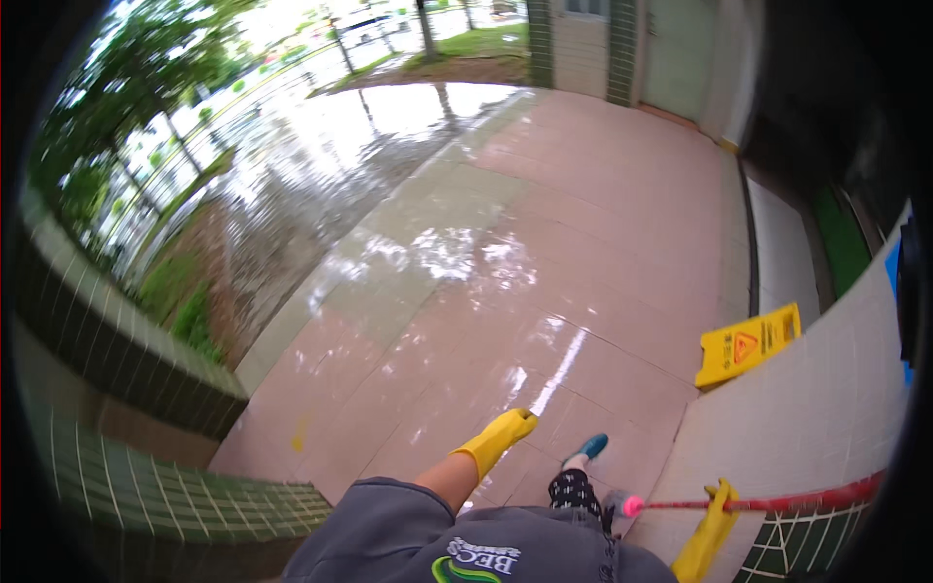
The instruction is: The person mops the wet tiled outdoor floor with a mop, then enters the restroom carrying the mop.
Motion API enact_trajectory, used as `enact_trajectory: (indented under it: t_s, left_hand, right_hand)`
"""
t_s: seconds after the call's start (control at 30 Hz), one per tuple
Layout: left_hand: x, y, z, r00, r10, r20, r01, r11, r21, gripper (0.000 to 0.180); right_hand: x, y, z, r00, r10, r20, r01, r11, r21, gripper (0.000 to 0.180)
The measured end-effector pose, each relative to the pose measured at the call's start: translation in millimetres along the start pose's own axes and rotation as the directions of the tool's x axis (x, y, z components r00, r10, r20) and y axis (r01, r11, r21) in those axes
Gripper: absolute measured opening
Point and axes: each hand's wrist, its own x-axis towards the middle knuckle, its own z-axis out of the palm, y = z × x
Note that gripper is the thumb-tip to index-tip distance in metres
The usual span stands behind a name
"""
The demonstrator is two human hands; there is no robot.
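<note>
My left hand [508, 428], in a yellow rubber glove, reaches forward over the wet tiles with its fingers curled in. I see nothing in it; a bright streak of light lies on the floor just beyond. Low on the right, my right hand [717, 510], also in a yellow glove, is closed around a long red pole [807, 500]. The pole lies roughly level at my side. A bright pink fitting [633, 506] sits at its left end, joined to a greyish head [616, 502] that my clothes partly hide, so its kind is unclear.
Wet pink paving [603, 262] stretches ahead. A yellow warning sign [748, 345] stands by the pale wall [807, 418] on my right. Low green-tiled walls [175, 466] run along the left. A pale green door [680, 58] is at the far end. My blue shoe [587, 448] steps forward.
</note>
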Motion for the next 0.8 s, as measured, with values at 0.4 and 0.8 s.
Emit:
enact_trajectory:
  t_s: [0.4,0.8]
  left_hand:
    - [149,-42,-63,0.818,-0.461,0.345,0.574,0.701,-0.424,0.044]
    - [408,74,-133,0.805,-0.557,0.204,0.557,0.59,-0.585,0.031]
  right_hand:
    - [264,-113,107,0.993,0.103,0.05,-0.102,0.995,-0.013,0.024]
    - [521,-175,160,0.995,0.004,-0.097,0.025,0.957,0.289,0.022]
